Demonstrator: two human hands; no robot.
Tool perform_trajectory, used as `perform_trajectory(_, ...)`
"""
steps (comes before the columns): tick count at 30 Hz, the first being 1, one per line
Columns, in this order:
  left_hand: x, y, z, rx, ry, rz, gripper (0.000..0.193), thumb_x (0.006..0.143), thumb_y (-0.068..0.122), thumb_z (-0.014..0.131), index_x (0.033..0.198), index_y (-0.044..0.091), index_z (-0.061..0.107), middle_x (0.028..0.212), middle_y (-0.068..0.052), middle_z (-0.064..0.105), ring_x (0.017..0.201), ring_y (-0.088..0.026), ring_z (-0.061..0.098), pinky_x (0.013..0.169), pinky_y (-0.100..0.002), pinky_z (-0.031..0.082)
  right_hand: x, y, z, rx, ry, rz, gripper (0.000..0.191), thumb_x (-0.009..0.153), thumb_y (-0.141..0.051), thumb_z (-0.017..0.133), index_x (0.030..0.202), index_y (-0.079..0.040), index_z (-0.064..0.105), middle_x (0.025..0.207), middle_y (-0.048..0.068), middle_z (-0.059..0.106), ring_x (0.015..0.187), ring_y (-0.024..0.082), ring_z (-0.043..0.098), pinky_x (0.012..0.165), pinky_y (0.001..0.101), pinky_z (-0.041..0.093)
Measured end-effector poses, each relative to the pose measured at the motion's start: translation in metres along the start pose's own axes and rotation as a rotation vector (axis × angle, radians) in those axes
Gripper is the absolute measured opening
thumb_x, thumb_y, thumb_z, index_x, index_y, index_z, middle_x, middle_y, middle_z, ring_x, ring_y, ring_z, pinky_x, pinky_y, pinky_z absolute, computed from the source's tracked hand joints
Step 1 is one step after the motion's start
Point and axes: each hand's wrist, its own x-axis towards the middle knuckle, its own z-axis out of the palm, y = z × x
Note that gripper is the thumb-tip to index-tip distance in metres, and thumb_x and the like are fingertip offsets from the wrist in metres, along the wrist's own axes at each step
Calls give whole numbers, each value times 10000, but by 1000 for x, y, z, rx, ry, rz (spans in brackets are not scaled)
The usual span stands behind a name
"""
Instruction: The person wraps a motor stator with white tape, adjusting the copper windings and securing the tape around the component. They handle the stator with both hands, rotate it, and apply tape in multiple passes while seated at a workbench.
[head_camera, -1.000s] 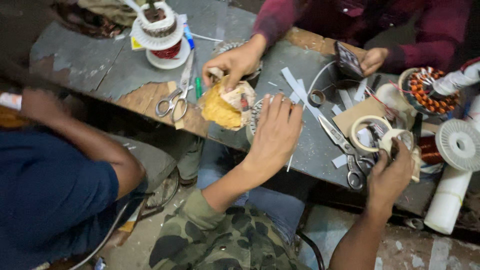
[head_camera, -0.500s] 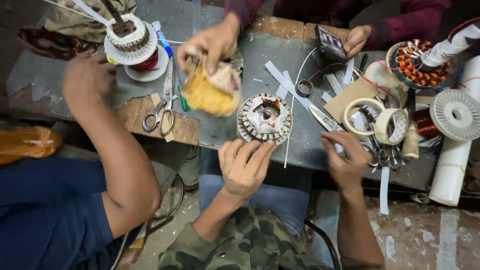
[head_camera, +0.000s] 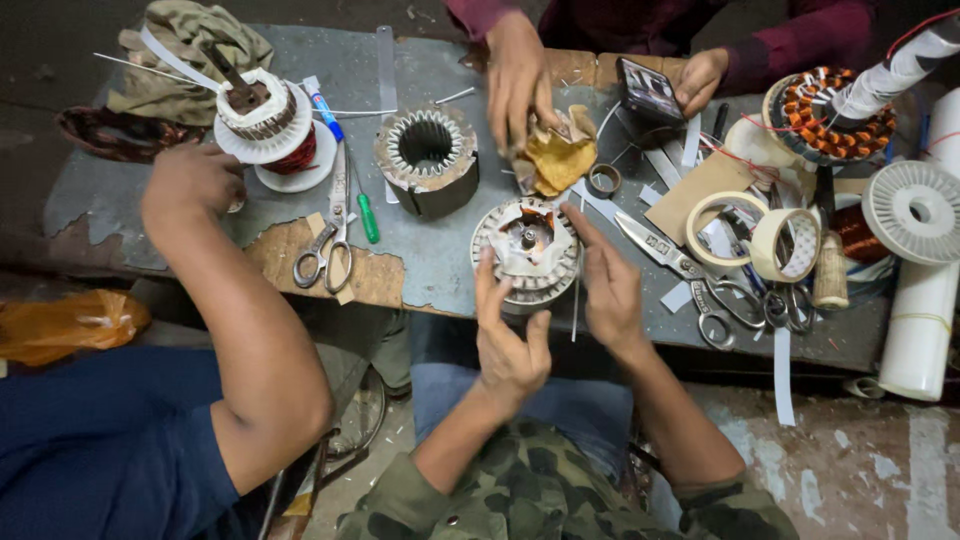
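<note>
Grey and worn, the metal-topped work table has peeling patches of brown at its near edge, and it is crowded with tools and motor parts. Directly in front of me, at that near edge, stands the round silver fan-motor stator with white insulation paper in its slots. No copper wire is wound on it as far as I can see, though the centre is partly shadowed, so I judge the insulating is about done and the winding is left to do. For comparison, the stator with orange copper coils at the far right looks already wound.

My left hand comes up from below, palm turned toward me, fingers spread loosely and the fingertips resting against the near rim of the stator; it grips nothing. My right hand is on the stator's right side, the index finger stretched out and touching the top rim, the other fingers half curled, also holding nothing.

Across the table another person's hand presses on a crumpled yellow cloth. To my left a co-worker's bare arm reaches toward a white-wrapped stator on a white disc, near steel scissors.
</note>
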Motion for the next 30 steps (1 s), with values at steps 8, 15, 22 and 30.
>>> perform_trajectory(8,21,-42,-21,-111,-56,-3,387,965,-20,716,1253,14,460,1550,-280,433,1473,-471,473,1239,-505,417,-44,1,11,-294,281,-288,215,1041,-20,648,1255,-14,668,1298,162,705,1219,313,686,1085,395,516)
perform_trajectory(15,18,-29,-27,216,56,56,258,849,82,871,1088,92,773,1329,-142,642,1369,-401,559,1204,-547,423,-24,-7,13,-475,193,-625,308,832,-7,850,1108,-118,769,1020,97,690,947,279,659,867,379,537)
perform_trajectory(22,48,-12,-44,325,-67,67,255,898,130,840,1148,132,790,1368,-145,638,1387,-413,506,1185,-560,395,-4,-31,24,-604,149,-520,319,842,-37,869,1139,-117,788,988,85,681,916,257,652,796,355,529)
perform_trajectory(30,76,3,-61,479,-358,-80,328,881,130,743,1205,173,758,1505,-181,473,1494,-451,313,1219,-660,228,15,-54,23,-652,-62,-423,334,857,-74,841,1180,-73,757,1001,116,662,909,282,643,790,385,524)
